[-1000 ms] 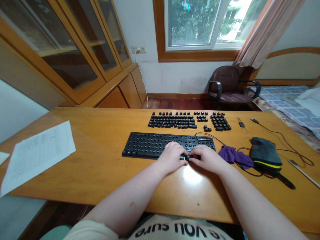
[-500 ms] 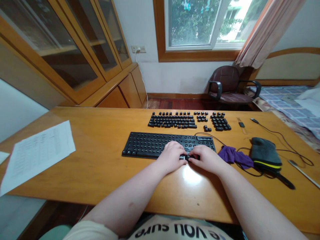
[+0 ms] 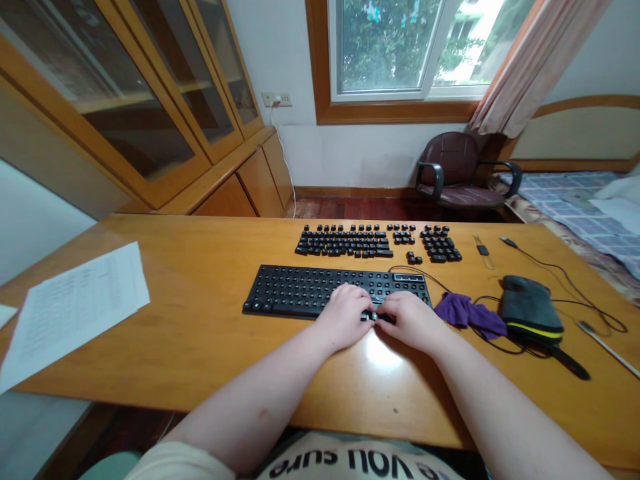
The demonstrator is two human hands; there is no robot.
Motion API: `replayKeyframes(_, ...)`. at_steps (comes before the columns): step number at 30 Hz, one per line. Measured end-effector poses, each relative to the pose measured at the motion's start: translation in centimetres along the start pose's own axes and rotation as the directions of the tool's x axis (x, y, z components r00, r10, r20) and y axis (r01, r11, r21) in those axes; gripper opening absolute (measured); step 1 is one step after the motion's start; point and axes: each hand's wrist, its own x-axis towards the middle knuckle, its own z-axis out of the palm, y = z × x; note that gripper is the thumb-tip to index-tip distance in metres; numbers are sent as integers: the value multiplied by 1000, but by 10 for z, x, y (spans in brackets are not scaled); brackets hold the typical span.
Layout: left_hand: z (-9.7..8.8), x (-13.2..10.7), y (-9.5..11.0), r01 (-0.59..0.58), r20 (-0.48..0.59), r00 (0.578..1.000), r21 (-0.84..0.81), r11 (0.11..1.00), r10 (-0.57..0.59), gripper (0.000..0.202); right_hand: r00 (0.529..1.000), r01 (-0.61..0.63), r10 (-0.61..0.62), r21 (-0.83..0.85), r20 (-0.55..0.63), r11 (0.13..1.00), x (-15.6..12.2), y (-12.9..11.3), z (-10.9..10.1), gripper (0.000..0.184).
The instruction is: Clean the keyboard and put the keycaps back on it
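A black keyboard with its keycaps off lies flat on the wooden desk, bare switch posts showing in rows. My left hand rests over its middle, fingers curled over the near edge and thumb in front. Close beside it, my right hand is closed the same way on the lower right part. The fingertips of both hands nearly meet at the near edge, around a small dark and pale spot too small to make out. Beyond the keyboard, loose black keycaps are laid out in keyboard order.
To the right lie a purple cloth, a grey cloth pouch with yellow trim, a cable, a small wire tool and a thin white stick. Printed sheets lie at the left of the desk.
My right hand has shifted very slightly left, and the fingertips have moved a little at the keyboard's near edge. The rest looks the same.
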Motion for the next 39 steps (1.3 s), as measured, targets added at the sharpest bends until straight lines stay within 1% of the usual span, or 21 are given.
replayKeyframes(4,-2,1,1,-16,-5,1000,-13,1000,15,8,1000,1,-1,2,3,1000,0,0,0,16)
replayKeyframes(7,1,1,0,-7,-13,1000,-16,1000,6,6,1000,-3,3,12,7,1000,0,0,0,15)
replayKeyframes(11,6,2,-2,20,-8,1000,-21,1000,-21,7,999,19,-19,-4,43,1000,1,1,3,15)
replayKeyframes(15,9,2,-4,23,13,1000,-17,1000,-23,7,997,36,-34,-25,73,999,2,2,3,17)
replayKeyframes(21,8,2,-3,44,28,999,-25,999,-43,7,996,10,-11,5,91,1000,4,4,2,16)
replayKeyframes(26,5,1,-3,26,59,998,-8,1000,-25,10,997,-2,0,25,83,1000,3,6,5,18)
replayKeyframes(32,3,0,-4,36,51,998,22,999,-37,12,999,-3,0,50,42,999,5,4,12,19)
replayKeyframes(35,-1,-1,-3,33,52,998,34,999,-35,12,1000,-15,14,107,8,994,3,3,9,19)
replayKeyframes(37,-4,-1,-3,21,49,999,33,999,-23,16,995,-58,70,153,-71,987,0,7,1,21)
replayKeyframes(38,-5,-1,-2,17,46,999,30,999,-19,19,983,-105,127,161,-133,981,-2,12,-5,23)
replayKeyframes(39,-7,0,-2,17,43,999,26,1000,-18,22,960,-165,195,155,-202,974,-3,18,-12,24)
